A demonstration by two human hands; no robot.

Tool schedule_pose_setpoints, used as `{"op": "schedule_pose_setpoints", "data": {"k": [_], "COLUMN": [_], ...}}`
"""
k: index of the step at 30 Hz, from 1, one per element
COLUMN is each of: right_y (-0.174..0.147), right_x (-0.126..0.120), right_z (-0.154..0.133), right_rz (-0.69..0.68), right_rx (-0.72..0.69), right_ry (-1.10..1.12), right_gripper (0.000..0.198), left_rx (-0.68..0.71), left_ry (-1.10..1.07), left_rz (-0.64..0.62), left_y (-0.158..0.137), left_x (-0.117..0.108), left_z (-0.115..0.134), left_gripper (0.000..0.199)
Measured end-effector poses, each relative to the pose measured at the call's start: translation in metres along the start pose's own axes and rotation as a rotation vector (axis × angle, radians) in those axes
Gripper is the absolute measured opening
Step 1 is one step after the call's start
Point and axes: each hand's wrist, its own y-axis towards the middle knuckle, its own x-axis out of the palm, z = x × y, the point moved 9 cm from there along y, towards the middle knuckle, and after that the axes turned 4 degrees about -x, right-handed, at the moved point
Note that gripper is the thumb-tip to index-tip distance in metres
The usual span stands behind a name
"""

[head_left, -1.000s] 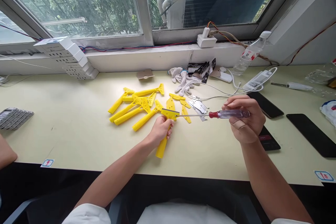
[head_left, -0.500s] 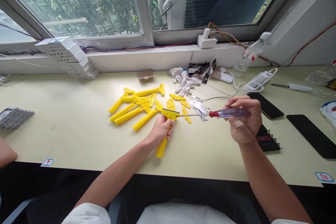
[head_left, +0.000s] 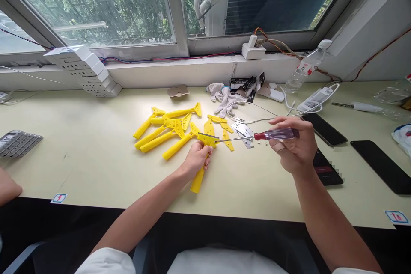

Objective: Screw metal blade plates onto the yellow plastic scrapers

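Note:
My left hand (head_left: 195,158) is wrapped round the neck of a yellow scraper (head_left: 197,182), whose head carries a narrow metal blade. Between the fingers of my right hand (head_left: 297,154) is a screwdriver (head_left: 276,134) with a clear purple handle and a red collar. Its shaft points left, and the tip meets the scraper's head at the right end; the screw itself is too small to make out. Several more yellow scraper handles (head_left: 162,139) lie in a heap to the left. Loose yellow plates (head_left: 227,140) and thin metal blades (head_left: 241,130) rest just beyond the scraper's head.
White gloves (head_left: 224,100) and a white cable (head_left: 272,118) lie farther back. A bottle (head_left: 303,68) stands by the sill. Phones (head_left: 380,166) are at the right, stacked white boxes (head_left: 93,75) at back left. Another person's arm (head_left: 9,187) rests at the left edge.
My right hand has shifted slightly left and its fingers have changed position round the screwdriver handle, which now tilts up a little more. My left hand and the scraper stay nearly still.

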Motion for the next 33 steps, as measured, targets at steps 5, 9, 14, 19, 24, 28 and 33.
{"op": "schedule_pose_setpoints", "data": {"k": [5, 9, 14, 19, 24, 28, 33], "right_y": [-0.002, -0.006, -0.005, -0.003, -0.008, -0.008, -0.008], "right_x": [0.000, -0.013, -0.008, -0.001, -0.011, -0.012, -0.005], "right_z": [-0.002, -0.001, 0.013, 0.004, 0.001, 0.006, 0.011], "right_rz": [0.087, 0.163, 0.061, 0.055, 0.150, 0.111, 0.066], "right_rx": [0.009, -0.024, 0.082, 0.047, -0.018, -0.026, 0.058], "right_ry": [-0.030, -0.288, -0.096, 0.012, -0.212, -0.190, -0.035], "right_gripper": [0.054, 0.044, 0.042, 0.052, 0.047, 0.039, 0.042], "left_rx": [-0.001, 0.002, -0.005, -0.006, -0.002, 0.001, 0.004], "left_ry": [0.013, 0.014, -0.002, 0.001, 0.009, 0.005, 0.005], "left_rz": [-0.013, -0.013, -0.009, -0.013, -0.016, -0.014, -0.015], "left_y": [0.000, 0.001, 0.001, 0.002, 0.002, 0.001, 0.001], "left_x": [0.000, 0.000, -0.001, -0.001, 0.000, 0.000, 0.000], "left_z": [-0.001, -0.002, -0.002, -0.003, -0.002, -0.002, -0.001], "left_gripper": [0.018, 0.017, 0.019, 0.018, 0.016, 0.016, 0.017]}}
